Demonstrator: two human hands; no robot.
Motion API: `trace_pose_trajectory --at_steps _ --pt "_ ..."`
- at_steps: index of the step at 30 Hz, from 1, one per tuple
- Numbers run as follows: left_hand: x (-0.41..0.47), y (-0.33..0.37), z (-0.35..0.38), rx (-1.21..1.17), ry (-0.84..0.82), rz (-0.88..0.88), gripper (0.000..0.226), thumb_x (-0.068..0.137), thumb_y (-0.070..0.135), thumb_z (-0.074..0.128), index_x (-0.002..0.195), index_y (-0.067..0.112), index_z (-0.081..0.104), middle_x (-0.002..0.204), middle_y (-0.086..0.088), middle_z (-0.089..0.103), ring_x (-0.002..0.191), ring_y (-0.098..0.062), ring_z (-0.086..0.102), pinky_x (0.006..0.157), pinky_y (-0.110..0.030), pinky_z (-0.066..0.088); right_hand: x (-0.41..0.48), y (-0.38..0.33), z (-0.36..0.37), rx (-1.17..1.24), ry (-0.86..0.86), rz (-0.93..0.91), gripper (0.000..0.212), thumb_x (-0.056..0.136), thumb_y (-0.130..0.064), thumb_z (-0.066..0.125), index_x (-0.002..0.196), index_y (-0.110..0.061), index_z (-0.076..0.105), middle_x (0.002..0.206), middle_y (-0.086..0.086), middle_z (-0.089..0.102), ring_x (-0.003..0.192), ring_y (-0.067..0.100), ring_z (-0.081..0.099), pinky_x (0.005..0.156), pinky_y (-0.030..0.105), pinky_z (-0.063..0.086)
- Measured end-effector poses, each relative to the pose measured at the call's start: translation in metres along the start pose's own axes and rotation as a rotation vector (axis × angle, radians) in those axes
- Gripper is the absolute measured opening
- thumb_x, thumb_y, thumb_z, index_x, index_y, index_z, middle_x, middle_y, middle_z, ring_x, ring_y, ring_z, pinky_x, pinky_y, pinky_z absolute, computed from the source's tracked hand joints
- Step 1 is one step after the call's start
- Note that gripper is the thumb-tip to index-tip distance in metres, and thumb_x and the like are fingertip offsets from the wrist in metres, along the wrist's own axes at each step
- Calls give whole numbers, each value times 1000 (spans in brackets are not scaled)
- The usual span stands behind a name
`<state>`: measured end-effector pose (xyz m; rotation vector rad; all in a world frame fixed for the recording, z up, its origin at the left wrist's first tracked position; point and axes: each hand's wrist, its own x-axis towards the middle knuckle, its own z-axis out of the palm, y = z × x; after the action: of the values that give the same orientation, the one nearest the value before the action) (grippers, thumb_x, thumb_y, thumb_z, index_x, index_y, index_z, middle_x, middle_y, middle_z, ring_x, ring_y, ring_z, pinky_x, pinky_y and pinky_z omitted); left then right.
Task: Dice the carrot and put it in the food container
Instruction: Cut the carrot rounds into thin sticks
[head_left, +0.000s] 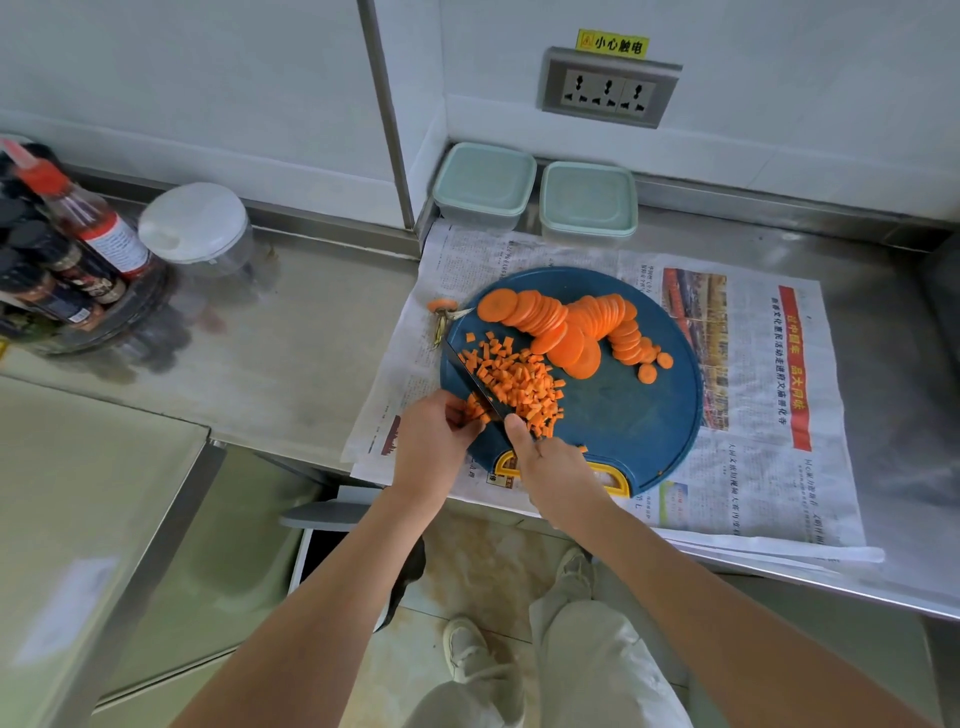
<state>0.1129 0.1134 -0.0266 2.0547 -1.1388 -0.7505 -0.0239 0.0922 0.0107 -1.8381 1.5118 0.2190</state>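
A round blue cutting board (623, 410) lies on newspaper. Orange carrot slices (571, 322) fan across its far half. A heap of diced carrot (519, 384) sits on its left side. My right hand (556, 462) grips the handle of a black knife (470, 379), whose blade points away to the left beside the dice. My left hand (434, 441) pinches a small bunch of carrot strips (475, 408) against the blade's left side. Two lidded pale-green food containers (485, 184) (589, 200) stand against the back wall.
Newspaper (769, 415) covers the steel counter (291, 332). A carrot end with peel (444, 312) lies off the board's left rim. A clear lidded jar (200, 228) and a rack of sauce bottles (62, 249) stand at far left. A wall socket (608, 88) is above.
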Motion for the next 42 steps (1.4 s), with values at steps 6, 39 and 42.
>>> trace_pose_trajectory --at_steps 6,39,42 --pt "1 2 0 -7 -18 -10 11 82 15 74 88 9 68 75 7 62 71 -7 59 64 -17 44 6 5 4 -177 -52 -96 73 97 2 34 151 -7 -14 94 13 37 82 23 41 70 31 36" --pt "-3 4 -6 -15 -46 -99 36 79 11 77 111 7 63 92 0 61 82 -13 57 64 -15 41 20 16 -1 385 -63 60 53 96 -62 23 66 -22 41 62 5 46 52 19 43 55 31 40" --pt "-4 0 -6 16 -19 -98 29 77 16 78 100 5 64 86 -1 62 80 -16 60 67 -26 48 8 11 -2 294 -90 -1 51 97 -60 20 66 -23 39 62 4 45 52 17 42 57 30 39"
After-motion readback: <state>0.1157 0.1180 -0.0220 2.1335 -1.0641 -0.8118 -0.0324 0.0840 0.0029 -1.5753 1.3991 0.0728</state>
